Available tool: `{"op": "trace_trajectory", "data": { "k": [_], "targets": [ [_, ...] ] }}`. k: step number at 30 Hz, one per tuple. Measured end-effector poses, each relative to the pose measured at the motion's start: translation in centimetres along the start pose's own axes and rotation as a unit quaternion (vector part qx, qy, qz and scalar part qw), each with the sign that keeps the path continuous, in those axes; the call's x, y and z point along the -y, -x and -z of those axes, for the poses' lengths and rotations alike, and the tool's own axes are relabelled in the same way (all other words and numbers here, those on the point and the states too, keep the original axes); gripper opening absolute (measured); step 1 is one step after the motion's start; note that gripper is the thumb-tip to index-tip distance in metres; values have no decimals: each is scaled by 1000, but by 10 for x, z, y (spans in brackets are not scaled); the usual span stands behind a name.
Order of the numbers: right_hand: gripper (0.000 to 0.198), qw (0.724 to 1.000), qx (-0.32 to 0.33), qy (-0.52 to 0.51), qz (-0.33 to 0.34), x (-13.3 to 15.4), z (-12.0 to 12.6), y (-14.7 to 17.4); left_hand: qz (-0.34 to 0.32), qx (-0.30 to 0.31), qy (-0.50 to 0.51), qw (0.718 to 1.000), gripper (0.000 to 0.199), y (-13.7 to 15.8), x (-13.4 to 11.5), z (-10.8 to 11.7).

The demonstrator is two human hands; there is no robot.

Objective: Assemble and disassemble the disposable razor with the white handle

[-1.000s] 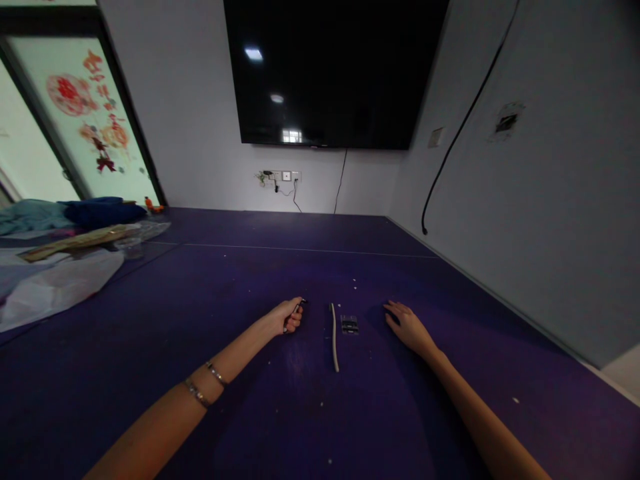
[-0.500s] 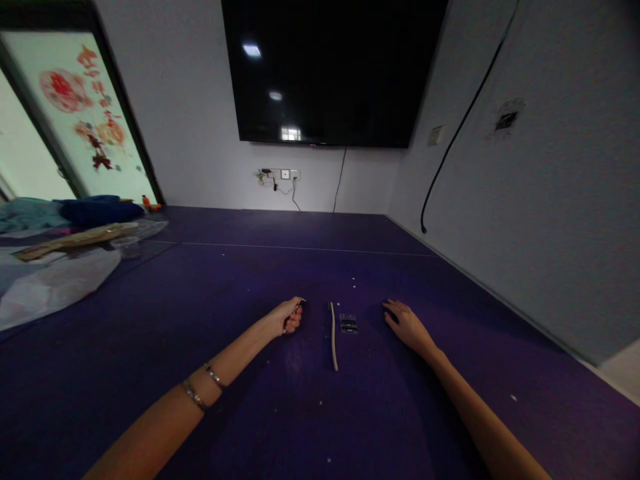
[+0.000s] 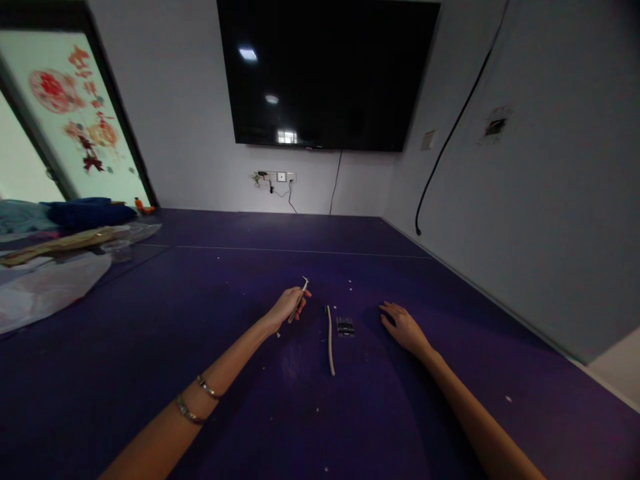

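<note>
Left hand [image 3: 286, 308] pinches what look like tweezers [image 3: 299, 301], tip raised; right hand [image 3: 400, 327] lies flat and loose on the counter [image 3: 250, 400]. Steadying the hinge [image 3: 345, 327] beside the strip [image 3: 329, 339] would help.

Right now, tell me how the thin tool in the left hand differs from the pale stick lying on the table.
The thin tool is lifted off the table in the left hand, tip slanting up and away; the pale stick lies flat on the purple table, touched by neither hand. The tool looks metallic and short; the stick is longer, off-white and slightly curved. Both are slim, narrow pieces.
</note>
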State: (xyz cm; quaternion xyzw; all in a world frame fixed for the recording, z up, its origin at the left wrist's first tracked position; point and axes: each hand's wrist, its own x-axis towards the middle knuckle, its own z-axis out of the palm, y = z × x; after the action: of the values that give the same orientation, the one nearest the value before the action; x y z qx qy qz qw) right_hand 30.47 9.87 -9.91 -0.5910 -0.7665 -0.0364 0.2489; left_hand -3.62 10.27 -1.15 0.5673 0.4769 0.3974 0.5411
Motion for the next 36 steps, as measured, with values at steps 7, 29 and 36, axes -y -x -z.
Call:
{"op": "trace_trajectory", "data": {
  "k": [7, 29, 36],
  "targets": [
    [39, 998, -38, -45, -22, 1, 7, -2, -74, 48, -21, 996, 17, 4, -4, -4],
    [28, 986, 157, 47, -36, 200, 25, 25, -143, 38, -1, 989, 20, 39, -11, -19],
    [27, 990, 78, -105, -44, 179, 49, 14, -161, 56, -48, 984, 18, 48, -19, -21]
  ]
}}
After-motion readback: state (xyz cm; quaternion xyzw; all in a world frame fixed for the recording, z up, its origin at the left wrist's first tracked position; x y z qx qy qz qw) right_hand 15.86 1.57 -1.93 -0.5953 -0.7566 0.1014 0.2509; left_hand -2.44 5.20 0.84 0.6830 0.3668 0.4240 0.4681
